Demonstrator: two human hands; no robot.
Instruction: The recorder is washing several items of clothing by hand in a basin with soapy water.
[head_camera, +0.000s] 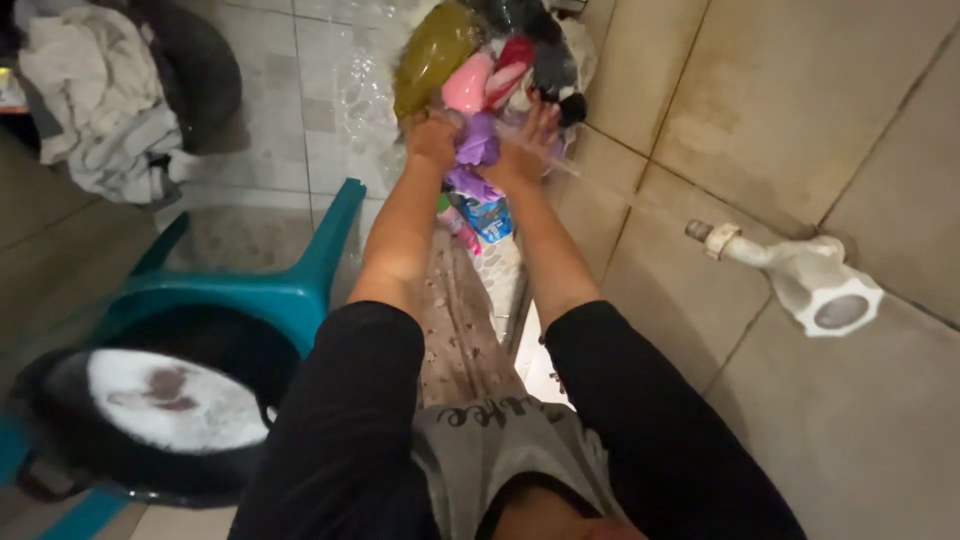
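Note:
My left hand (432, 140) and my right hand (522, 150) both grip a purple piece of cloth (476, 145) stretched between them, low over the wet tiled floor. Just beyond the hands lies a heap of wet laundry (505, 60) in olive, pink, red and dark colours. Under my forearms a patterned beige cloth (460, 330) runs back toward my body, with a small blue printed piece (490, 215) on it. My sleeves are black.
A teal plastic chair (270, 290) stands at left with a dark basin of white suds (160, 400) on it. A white wall tap (800, 275) sticks out of the tiled wall at right. A dark tub with pale clothes (110, 90) sits far left.

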